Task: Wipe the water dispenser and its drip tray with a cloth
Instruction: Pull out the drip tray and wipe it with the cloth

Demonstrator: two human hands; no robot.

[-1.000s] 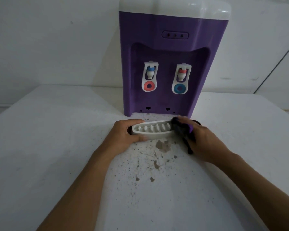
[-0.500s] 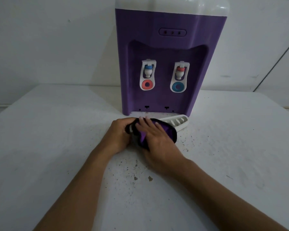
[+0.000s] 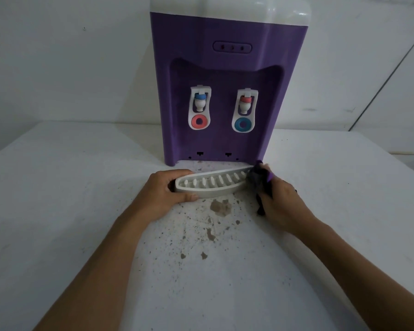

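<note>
**A:** In front of the purple water dispenser, on the white worktop, what are the hands doing?

**B:** The left hand is gripping the near-left end of the white drip tray, thumb curling along its front wall and fingers wrapping behind. The tray is lying detached, just short of the dispenser's base.

**A:** And the other grip?

**B:** The right hand is bunching a dark purple cloth and pressing it onto the tray's far-right tip.

**A:** How is the tray likely handling?

**B:** It is looking like thin moulded plastic: rigid, probably light, smooth-walled, with a row of slots across the top. It is long and tapering, so holding one end while rubbing the opposite end seems sensible. The cloth is soft and crumpling freely.

**A:** Anything beneath the grips?

**B:** Brown specks and smudges are dotting the matt worktop just nearer than the tray.
</note>
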